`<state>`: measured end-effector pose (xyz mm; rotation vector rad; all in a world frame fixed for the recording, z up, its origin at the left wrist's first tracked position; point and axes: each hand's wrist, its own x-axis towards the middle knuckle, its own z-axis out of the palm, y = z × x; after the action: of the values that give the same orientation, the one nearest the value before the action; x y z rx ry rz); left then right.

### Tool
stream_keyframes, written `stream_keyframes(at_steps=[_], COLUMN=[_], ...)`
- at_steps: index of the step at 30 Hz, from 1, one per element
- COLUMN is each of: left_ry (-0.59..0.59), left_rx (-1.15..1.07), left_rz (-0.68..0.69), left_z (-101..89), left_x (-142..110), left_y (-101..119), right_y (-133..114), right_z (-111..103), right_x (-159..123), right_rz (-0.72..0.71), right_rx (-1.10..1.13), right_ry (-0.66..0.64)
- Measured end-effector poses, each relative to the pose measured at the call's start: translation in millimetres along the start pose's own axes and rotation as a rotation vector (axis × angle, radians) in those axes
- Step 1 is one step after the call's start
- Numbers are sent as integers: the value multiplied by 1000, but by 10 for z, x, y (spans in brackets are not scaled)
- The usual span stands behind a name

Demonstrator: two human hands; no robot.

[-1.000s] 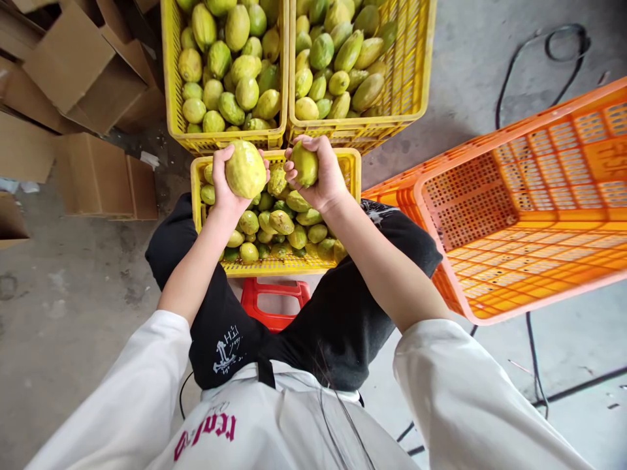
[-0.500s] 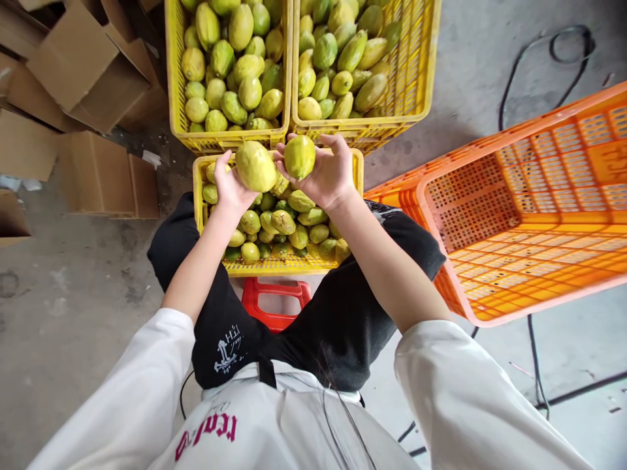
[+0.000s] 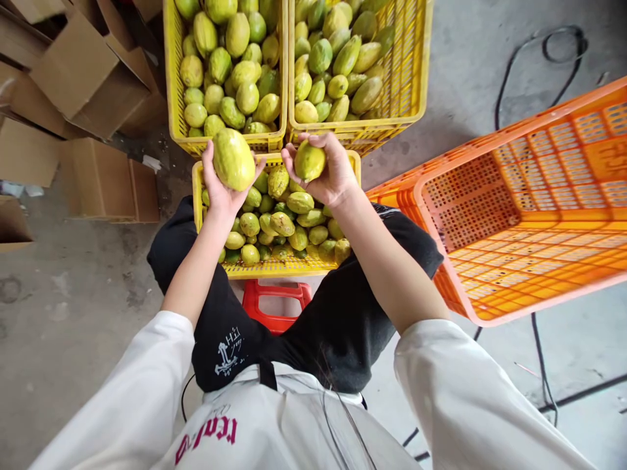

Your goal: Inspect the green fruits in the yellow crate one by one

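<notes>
My left hand (image 3: 223,198) cups a large yellow-green papaya (image 3: 234,160), its long side tilted. In my right hand (image 3: 337,175) rests a smaller, rounder papaya (image 3: 310,161), its pointed end turned toward me. Both hands are raised over the near yellow crate (image 3: 274,266), apart from each other. Below them in that crate lie several green and yellow papayas (image 3: 283,224), partly hidden by my hands and wrists.
Two yellow crates, a left one (image 3: 172,78) and a right one (image 3: 416,85), stand beyond, both holding papayas. An orange crate (image 3: 443,248) lies on its side at right. Cardboard boxes (image 3: 98,176) pile up at left. A red stool (image 3: 252,303) shows between my knees; a black cable (image 3: 504,85) crosses the floor.
My hands have moved apart. The left has shifted left and its papaya has turned more lengthwise; the right has moved slightly right, its fingers curling more round its papaya.
</notes>
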<state>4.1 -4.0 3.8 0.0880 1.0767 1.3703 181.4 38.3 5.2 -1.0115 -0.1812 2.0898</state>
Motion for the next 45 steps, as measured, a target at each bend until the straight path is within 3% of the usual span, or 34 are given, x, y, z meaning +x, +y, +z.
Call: stream_keyframes(at_steps=[2,4,11,20,27,36,40,45], left_ry=[-144,-199,-84,59,-106,-65,-101,-242], left_rx=[29,72,64,13,-76,-97,-53,15], left_rz=[-41,-96,-175,23,100,23,-44,-118], left_z=[-8,-12,-21,-37,-45,28,2,14], left_x=[-6,-8,51,61,5,-16,-18,-39], left_y=[-38,-81,-131,-41,10,-52,-79,-106], right_y=[45,81,95,112,11,131,143,188], right_z=[-10,-32,-38,-95,30,-128,-104,-108], right_x=[18,46,47,121,-6,186,156,158], right_rz=[81,140,75,53,43,-96,-33,60], right_rx=[-18,-48,-99,-122,-8,-115,-144,-131], right_ry=[41,90,62,28,94,165,104,114])
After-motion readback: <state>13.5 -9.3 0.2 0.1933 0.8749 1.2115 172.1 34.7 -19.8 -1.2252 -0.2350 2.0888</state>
